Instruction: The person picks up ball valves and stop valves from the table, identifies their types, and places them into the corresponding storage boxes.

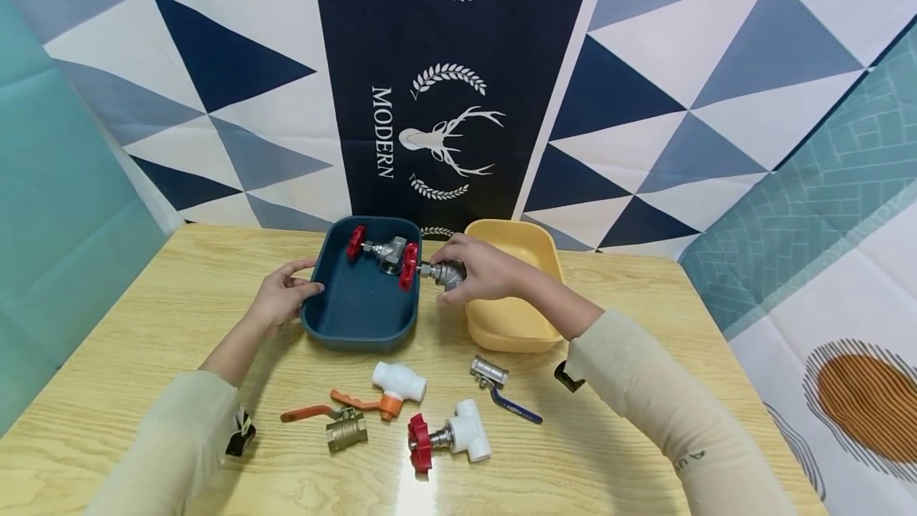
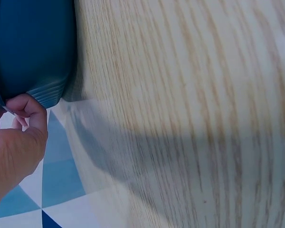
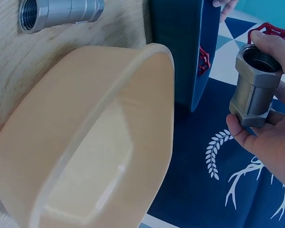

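My left hand (image 1: 278,298) pinches the left rim of a dark blue bin (image 1: 361,305), thumb over the edge, as the left wrist view also shows. Inside that bin, near its back, lies a metal gate valve (image 1: 391,253) with a red handwheel. My right hand (image 1: 493,269) grips a second metal gate valve (image 3: 253,97) by its body, raised between the blue bin and a yellow bin (image 1: 512,329). Its red handwheel (image 1: 408,267) points left, over the blue bin's right rim. In the right wrist view, its threaded opening faces the camera.
In front of the bins lie a white valve with an orange lever (image 1: 399,382), a brass ball valve (image 1: 347,430) with a red-orange lever, a white valve with a red handwheel (image 1: 467,430), and a metal ball valve (image 1: 490,371) with a blue lever. Patterned cloth (image 1: 272,70) stands behind.
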Motion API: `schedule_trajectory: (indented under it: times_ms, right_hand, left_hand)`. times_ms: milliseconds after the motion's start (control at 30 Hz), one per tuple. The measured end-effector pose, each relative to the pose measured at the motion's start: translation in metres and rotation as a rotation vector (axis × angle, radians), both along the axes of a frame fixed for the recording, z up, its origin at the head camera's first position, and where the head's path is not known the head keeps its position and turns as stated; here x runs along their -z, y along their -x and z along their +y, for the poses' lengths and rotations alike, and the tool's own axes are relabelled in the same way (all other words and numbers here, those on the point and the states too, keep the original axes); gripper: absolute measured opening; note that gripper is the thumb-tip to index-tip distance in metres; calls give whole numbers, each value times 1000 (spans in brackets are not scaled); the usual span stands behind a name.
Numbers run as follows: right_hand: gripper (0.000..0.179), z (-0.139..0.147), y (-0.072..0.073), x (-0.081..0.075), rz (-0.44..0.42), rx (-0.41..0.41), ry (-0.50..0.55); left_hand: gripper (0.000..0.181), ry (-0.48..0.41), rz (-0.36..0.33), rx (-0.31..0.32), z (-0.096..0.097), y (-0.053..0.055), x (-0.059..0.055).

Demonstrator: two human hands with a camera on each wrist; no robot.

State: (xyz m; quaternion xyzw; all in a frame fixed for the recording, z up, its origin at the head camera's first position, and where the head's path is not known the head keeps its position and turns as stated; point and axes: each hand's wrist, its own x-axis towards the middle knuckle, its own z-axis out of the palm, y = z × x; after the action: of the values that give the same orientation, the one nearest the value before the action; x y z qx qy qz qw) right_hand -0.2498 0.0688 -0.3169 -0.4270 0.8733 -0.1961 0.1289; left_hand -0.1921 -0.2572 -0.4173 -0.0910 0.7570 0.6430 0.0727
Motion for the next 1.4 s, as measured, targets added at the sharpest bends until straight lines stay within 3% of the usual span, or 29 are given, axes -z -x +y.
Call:
schedule_trajectory:
  times_ms: [400, 1400]
  right_hand:
    - [51, -7, 9, -2, 9, 7, -2]
    - [51, -30, 23, 12, 58, 1, -14]
  left_hand:
    - [59, 10, -7, -13, 0, 1, -1]
    - [59, -21, -13, -22, 0, -1, -1]
